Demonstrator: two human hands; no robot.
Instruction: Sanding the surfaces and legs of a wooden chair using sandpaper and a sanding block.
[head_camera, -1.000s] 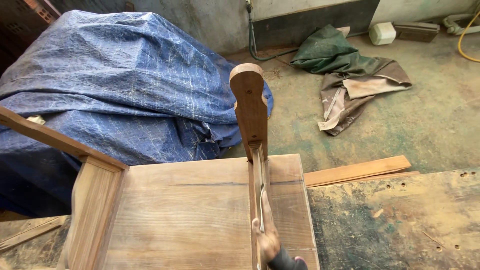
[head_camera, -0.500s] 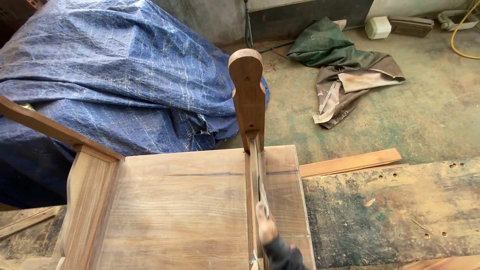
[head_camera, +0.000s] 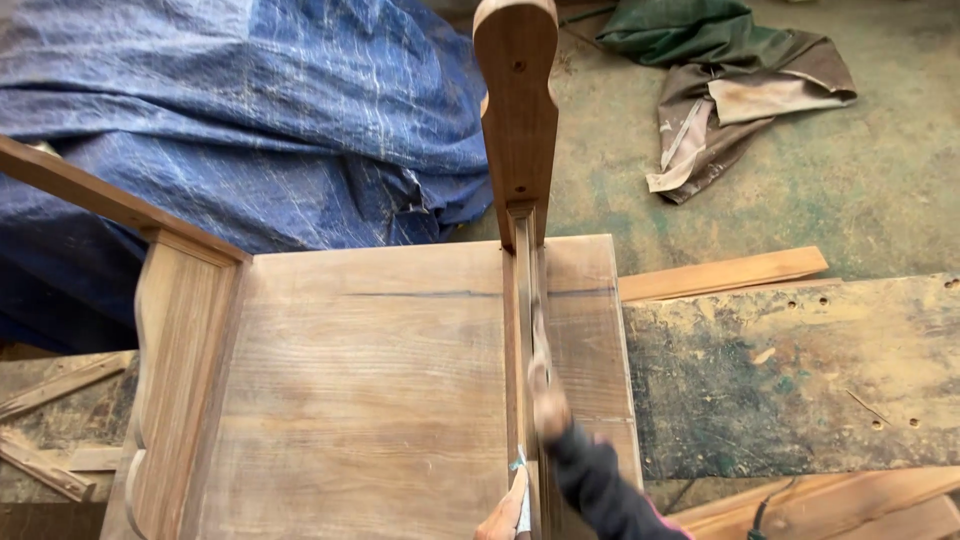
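A wooden furniture piece lies on the bench, with a broad seat panel (head_camera: 370, 390) and a shaped upright board (head_camera: 517, 110) standing on edge. My right hand (head_camera: 548, 398), in a dark sleeve, is blurred and presses against the right face of that upright board, low down by the panel. Whether it holds anything is hidden. My left hand (head_camera: 503, 518) shows only at the bottom edge, left of the board. Its fingers pinch a small pale blue-white sheet (head_camera: 520, 480) against the board.
A blue tarpaulin (head_camera: 250, 110) covers a heap at the back left. Green and brown cloths (head_camera: 730, 70) lie on the concrete floor at the back right. A stained workbench top (head_camera: 800, 370) with drilled holes runs to the right, with a loose wooden slat (head_camera: 720, 273) behind it. Offcuts (head_camera: 50, 420) sit at the left.
My right hand has slid a little up along the upright board. My left hand with the pale sheet has come into view at the bottom edge. The view has shifted slightly.
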